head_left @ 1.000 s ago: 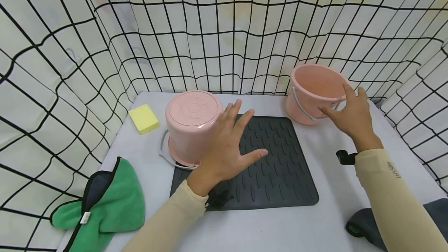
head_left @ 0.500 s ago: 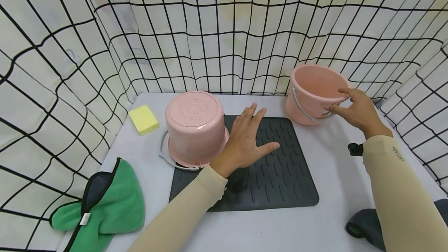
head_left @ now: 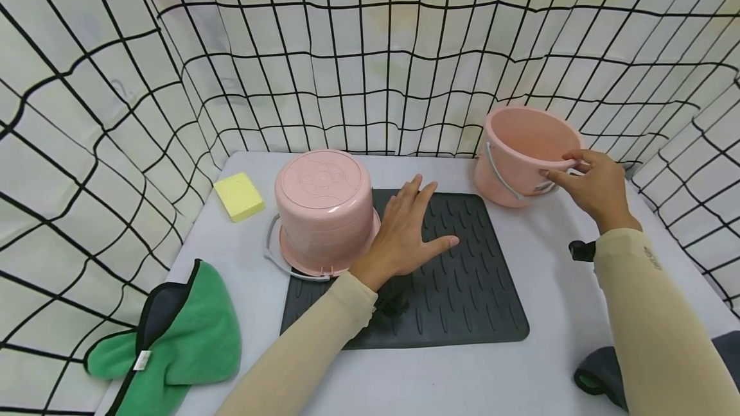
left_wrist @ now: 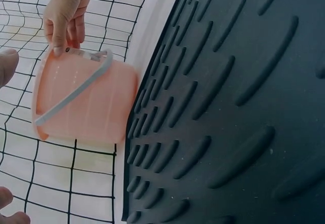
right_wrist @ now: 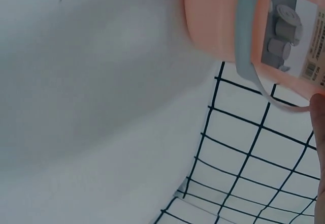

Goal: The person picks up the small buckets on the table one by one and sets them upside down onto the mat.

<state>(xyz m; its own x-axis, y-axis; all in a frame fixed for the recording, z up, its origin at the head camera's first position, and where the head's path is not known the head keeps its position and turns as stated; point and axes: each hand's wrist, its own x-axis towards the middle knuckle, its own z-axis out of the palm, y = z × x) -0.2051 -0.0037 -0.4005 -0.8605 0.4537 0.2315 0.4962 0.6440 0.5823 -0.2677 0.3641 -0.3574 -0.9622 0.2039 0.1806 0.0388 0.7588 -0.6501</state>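
A pink bucket [head_left: 511, 169] stands upright at the back right of the table, its grey handle hanging down the side. My right hand [head_left: 598, 188] pinches its near right rim between thumb and fingers. In the left wrist view, that bucket [left_wrist: 84, 97] appears sideways with the same hand [left_wrist: 67, 16] at its rim. A printed label [right_wrist: 289, 33] shows on its wall in the right wrist view. Over the dark ridged mat [head_left: 468, 287], my left hand [head_left: 405, 233] is spread with straight fingers, just right of a second pink bucket [head_left: 324, 217] that rests upside down.
A yellow sponge [head_left: 239, 196] lies at the back left. The green cloth with dark trim [head_left: 196, 339] is at the front left, and a dark rolled cloth [head_left: 601, 371] sits partly under my right arm. Black wire mesh [head_left: 399, 92] walls surround the white table [head_left: 405, 377].
My left hand has moved right, off the side of the upside-down bucket, over the mat. My right hand has gone from open fingers beside the upright bucket to pinching its rim.
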